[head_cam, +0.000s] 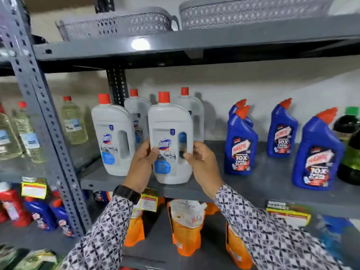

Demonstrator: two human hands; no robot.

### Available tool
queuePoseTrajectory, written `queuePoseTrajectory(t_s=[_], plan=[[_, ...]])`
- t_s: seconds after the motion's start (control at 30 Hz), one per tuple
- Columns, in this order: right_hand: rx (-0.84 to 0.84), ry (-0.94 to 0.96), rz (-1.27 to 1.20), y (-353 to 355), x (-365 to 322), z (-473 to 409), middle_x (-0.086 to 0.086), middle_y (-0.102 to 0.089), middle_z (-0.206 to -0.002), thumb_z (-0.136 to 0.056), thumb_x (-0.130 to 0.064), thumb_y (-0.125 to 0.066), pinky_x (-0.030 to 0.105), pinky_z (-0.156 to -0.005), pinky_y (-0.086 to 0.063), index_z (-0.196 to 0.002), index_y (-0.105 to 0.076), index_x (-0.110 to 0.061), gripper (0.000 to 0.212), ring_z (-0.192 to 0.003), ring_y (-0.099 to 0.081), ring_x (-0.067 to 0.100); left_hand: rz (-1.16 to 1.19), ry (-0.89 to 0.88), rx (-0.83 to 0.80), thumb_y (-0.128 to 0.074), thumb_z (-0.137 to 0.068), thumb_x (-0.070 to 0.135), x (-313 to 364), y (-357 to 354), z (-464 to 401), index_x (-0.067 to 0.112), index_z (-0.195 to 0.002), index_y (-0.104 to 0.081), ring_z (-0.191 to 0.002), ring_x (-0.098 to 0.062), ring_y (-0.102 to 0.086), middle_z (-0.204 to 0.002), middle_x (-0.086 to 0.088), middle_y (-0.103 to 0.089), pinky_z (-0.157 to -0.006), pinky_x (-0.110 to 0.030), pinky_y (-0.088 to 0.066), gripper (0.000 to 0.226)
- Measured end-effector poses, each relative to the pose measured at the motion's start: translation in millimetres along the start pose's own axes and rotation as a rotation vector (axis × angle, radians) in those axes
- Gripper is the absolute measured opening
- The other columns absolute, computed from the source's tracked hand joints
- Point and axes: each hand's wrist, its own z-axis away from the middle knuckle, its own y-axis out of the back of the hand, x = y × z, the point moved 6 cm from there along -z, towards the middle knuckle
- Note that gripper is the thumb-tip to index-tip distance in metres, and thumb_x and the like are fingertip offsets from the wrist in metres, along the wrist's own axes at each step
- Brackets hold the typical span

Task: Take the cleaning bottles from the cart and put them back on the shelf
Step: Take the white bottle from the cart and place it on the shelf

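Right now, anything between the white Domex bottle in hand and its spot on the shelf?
Nothing visible. Both hands already hold the white Domex bottle upright at the shelf front edge, beside another Domex bottle.

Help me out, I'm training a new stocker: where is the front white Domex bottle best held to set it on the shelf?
Hold the front Domex bottle at mid-body from both sides, as the left hand and right hand do now. It stands upright and its flat body is wide, so two hands steady it. The cut-out handle on its right side also suits one-handed fingers.
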Motion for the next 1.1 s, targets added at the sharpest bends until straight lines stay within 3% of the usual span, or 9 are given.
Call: queuePoseTrajectory(t_s=[0.1,0.2,0.3,0.37,0.43,0.47,0.67,1.0,1.1], plan=[[-0.056,0.01,0.054,-2,13,1,-0.006,-0.076,-0.112,-0.09,-0.003,-0.073,0.024,-0.085,-0.058,-0.114,-0.064,-0.035,0.041,-0.104,-0.072,0.002,-0.076,0.009,-0.114,-0.045,-0.106,0.016,-5,12,1,0.027,-0.148,-0.048,-0.139,-0.016,-0.054,-0.146,0.005,-0.061,-0.119,-0.05,-0.039,0.043],[-0.175,-0.015,0.199,-5,30,9,-0.01,-0.074,-0.123,-0.077,-0.002,-0.085,0.032,-0.097,-0.059,-0.129,-0.059,-0.032,0.065,-0.115,-0.07,0.006,-0.233,0.015,-0.258,-0.059,-0.1,0.015,-17,20,12,0.03,-0.149,-0.043,-0.138,-0.011,-0.054,-0.146,0.01,-0.06,-0.118,-0.046,-0.041,0.054],[-0.153,-0.042,0.344,-6,34,-1,-0.008,-0.074,-0.119,-0.077,-0.006,-0.085,0.039,-0.098,-0.06,-0.127,-0.058,-0.026,0.06,-0.11,-0.071,0.008,-0.329,-0.006,-0.288,-0.061,-0.099,0.015,-25,23,0,0.03,-0.15,-0.04,-0.138,-0.009,-0.054,-0.146,0.012,-0.059,-0.118,-0.046,-0.041,0.057],[-0.146,-0.056,0.391,-6,34,-11,-0.005,-0.074,-0.117,-0.079,-0.007,-0.082,0.043,-0.097,-0.06,-0.121,-0.057,-0.025,0.053,-0.108,-0.072,0.012,-0.355,0.002,-0.294,-0.06,-0.099,0.014,-25,19,-9,0.029,-0.153,-0.036,-0.133,0.005,-0.054,-0.145,0.017,-0.058,-0.117,-0.031,-0.044,0.061],[-0.138,-0.066,0.396,-4,36,-18,-0.005,-0.074,-0.117,-0.08,-0.005,-0.081,0.045,-0.098,-0.06,-0.118,-0.056,-0.03,0.051,-0.108,-0.072,0.012,-0.381,0.012,-0.316,-0.059,-0.099,0.015,-24,12,-15,0.029,-0.155,-0.032,-0.124,0.019,-0.054,-0.143,0.021,-0.057,-0.105,-0.007,-0.046,0.063],[-0.139,-0.067,0.393,-3,37,-19,-0.006,-0.074,-0.118,-0.081,-0.005,-0.08,0.045,-0.099,-0.059,-0.116,-0.056,-0.034,0.052,-0.109,-0.072,0.012,-0.391,0.012,-0.324,-0.059,-0.099,0.016,-24,10,-17,0.029,-0.155,-0.032,-0.122,0.021,-0.054,-0.142,0.021,-0.057,-0.1,-0.003,-0.046,0.063],[-0.113,-0.058,0.445,3,45,-9,-0.009,-0.073,-0.121,-0.084,-0.015,-0.079,0.044,-0.098,-0.06,-0.127,-0.052,-0.033,0.054,-0.11,-0.071,0.011,-0.42,0.013,-0.358,-0.063,-0.097,0.019,-33,15,-19,0.035,-0.152,-0.032,-0.125,0.006,-0.06,-0.139,0.018,-0.063,-0.104,-0.019,-0.049,0.065],[-0.096,-0.051,0.484,3,35,3,-0.007,-0.071,-0.12,-0.087,-0.018,-0.078,0.043,-0.097,-0.059,-0.128,-0.051,-0.029,0.05,-0.109,-0.069,0.013,-0.436,0.067,-0.358,-0.062,-0.097,0.014,-28,12,-12,0.034,-0.148,-0.037,-0.125,0.001,-0.062,-0.137,0.015,-0.065,-0.11,-0.03,-0.05,0.06],[-0.116,-0.04,0.48,5,26,6,-0.008,-0.07,-0.118,-0.086,-0.017,-0.08,0.034,-0.093,-0.06,-0.129,-0.053,-0.025,0.052,-0.107,-0.069,0.012,-0.508,0.075,-0.325,-0.063,-0.097,0.019,-20,11,-5,0.039,-0.148,-0.038,-0.125,-0.001,-0.061,-0.136,0.019,-0.064,-0.114,-0.037,-0.047,0.06]])
